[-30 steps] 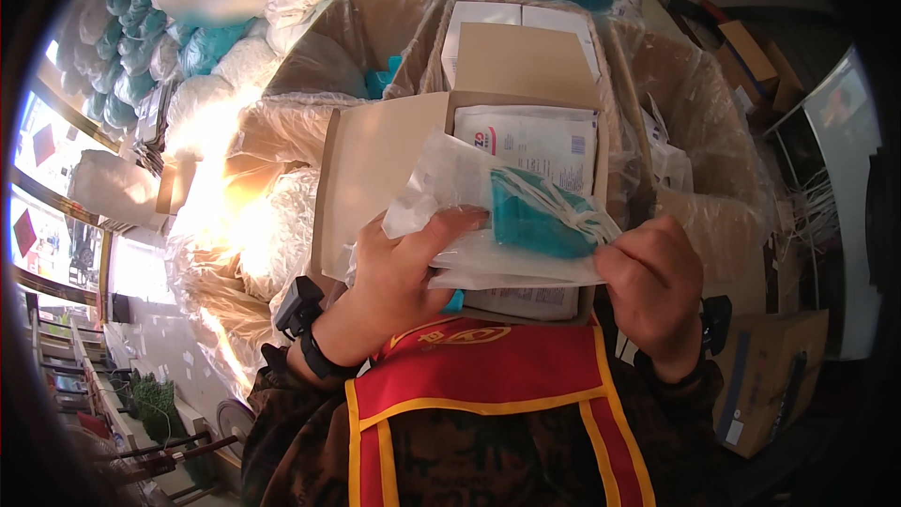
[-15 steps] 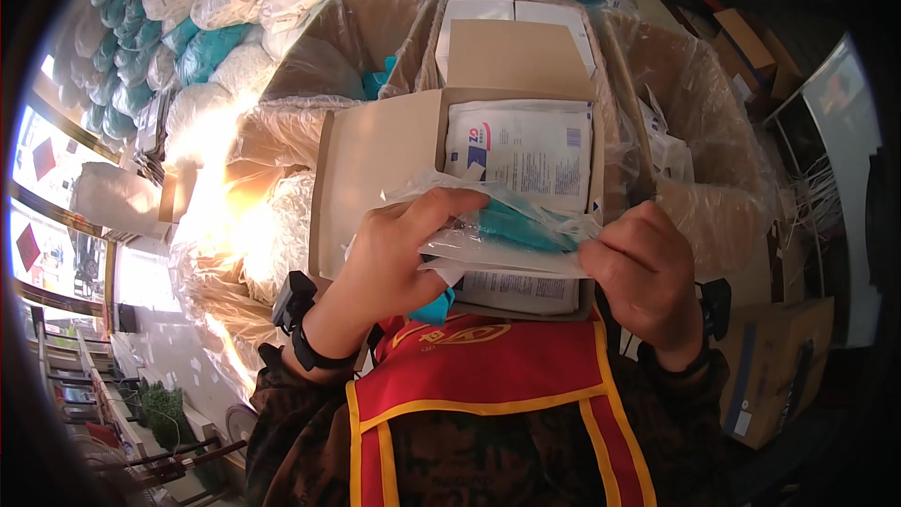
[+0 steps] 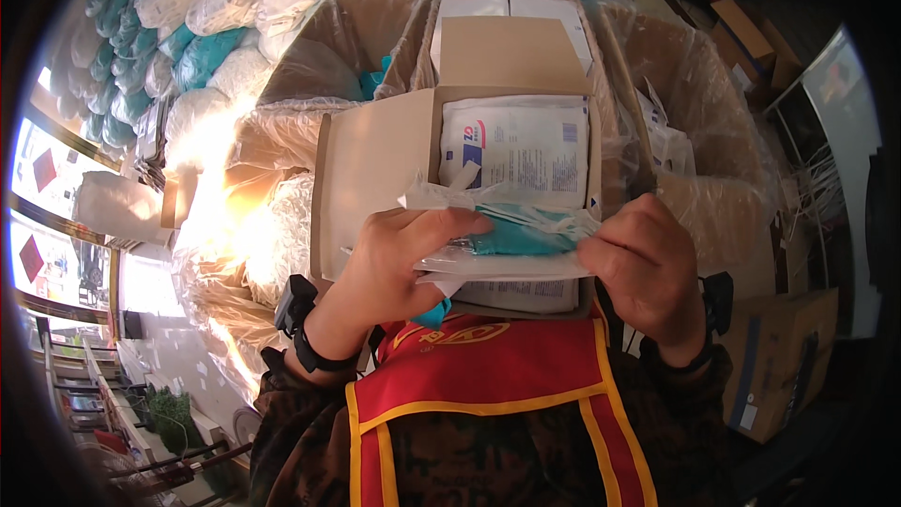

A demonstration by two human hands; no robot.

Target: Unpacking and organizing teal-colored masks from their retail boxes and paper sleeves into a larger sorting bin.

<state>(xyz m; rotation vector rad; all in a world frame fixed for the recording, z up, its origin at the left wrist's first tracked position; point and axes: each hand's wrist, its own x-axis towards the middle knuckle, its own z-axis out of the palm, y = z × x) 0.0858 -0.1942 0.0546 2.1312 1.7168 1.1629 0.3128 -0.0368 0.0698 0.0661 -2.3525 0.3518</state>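
Note:
A see-through plastic bag (image 3: 507,266) with folded teal material (image 3: 526,235) inside is stretched between my hands, above an open cardboard box (image 3: 371,190). My left hand (image 3: 389,258) grips its left end, thumb below and fingers on top. At the opposite end, my right hand (image 3: 648,268) pinches the bag's corner with curled fingers. White printed packets (image 3: 521,145) lie in the box, partly hidden by the bag and my hands. A small bright teal piece (image 3: 434,312) shows below my left thumb; whether it belongs to the bag I cannot tell.
Plastic-lined cartons stand behind the box, one (image 3: 319,61) at the left and one (image 3: 694,84) at the right. Bagged teal and white goods (image 3: 202,14) are piled at the far left. A closed carton (image 3: 784,361) stands at the lower right.
The bag's upper film has folded back slightly, and more of the teal material shows. Both hands keep their hold with little movement.

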